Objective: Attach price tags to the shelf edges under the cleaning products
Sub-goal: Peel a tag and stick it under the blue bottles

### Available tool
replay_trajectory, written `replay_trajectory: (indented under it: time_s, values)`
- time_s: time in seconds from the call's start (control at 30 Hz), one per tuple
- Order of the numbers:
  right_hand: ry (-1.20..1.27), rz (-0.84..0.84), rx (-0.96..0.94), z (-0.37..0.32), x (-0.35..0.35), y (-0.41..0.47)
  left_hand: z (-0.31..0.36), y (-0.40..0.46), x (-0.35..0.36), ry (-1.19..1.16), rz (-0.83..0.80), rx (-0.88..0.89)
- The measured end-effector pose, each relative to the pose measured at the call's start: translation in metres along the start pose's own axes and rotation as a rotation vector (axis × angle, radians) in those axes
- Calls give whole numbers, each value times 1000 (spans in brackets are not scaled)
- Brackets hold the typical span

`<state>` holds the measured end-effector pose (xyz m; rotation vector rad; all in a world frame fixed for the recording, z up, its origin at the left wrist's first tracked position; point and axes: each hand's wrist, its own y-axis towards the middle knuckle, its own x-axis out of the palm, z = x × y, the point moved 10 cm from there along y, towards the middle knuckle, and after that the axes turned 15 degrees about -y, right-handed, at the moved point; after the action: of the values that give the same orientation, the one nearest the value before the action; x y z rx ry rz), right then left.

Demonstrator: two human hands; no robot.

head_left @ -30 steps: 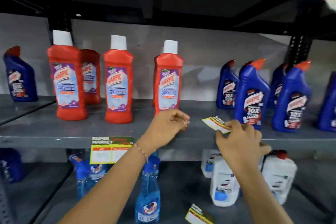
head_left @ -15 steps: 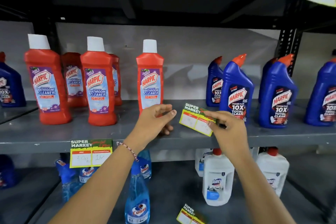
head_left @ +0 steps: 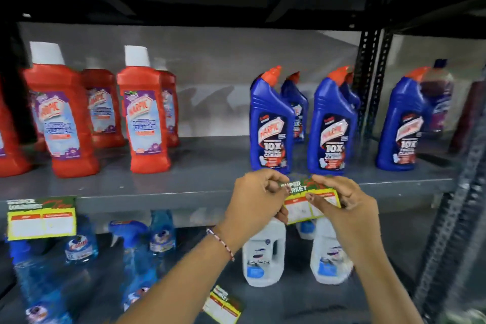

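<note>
At shelf edge (head_left: 184, 201) | both hands' fingers pinch "SUPER MARKET" tag (head_left: 302, 202) | Harpic 10X bottles (head_left: 271, 126) behind

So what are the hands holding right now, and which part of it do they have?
Both hold one price tag: the left hand pinches its upper left corner, the right hand grips its right side, thumb across the front.

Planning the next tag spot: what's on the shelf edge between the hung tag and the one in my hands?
Nothing: the head view shows bare grey shelf edge between the hung tag and the held tag.
</note>
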<state>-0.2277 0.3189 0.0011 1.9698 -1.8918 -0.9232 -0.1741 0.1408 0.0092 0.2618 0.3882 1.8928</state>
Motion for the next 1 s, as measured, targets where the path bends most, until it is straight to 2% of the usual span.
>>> replay_trajectory:
  time_s: [0.17, 0.3, 0.47, 0.67, 0.8, 1.0]
  values:
    - [-115, 60, -9, 34, -38, 9, -7, 4, 47, 104, 13, 19]
    - [-80, 107, 12, 52, -54, 13, -10, 7, 70, 156, 28, 63]
    - [-87, 116, 40, 64, -56, 20, -9, 11, 76, 209, 65, 86]
    - [-163, 206, 34, 57, -59, 20, -2, 14, 69, 367, 91, 143]
    - [-208, 316, 68, 65, -69, 20, -4, 8, 64, 406, 100, 206]
    - [-56, 544, 222, 95, -83, -9, -7, -22, 44, 475, 154, 402]
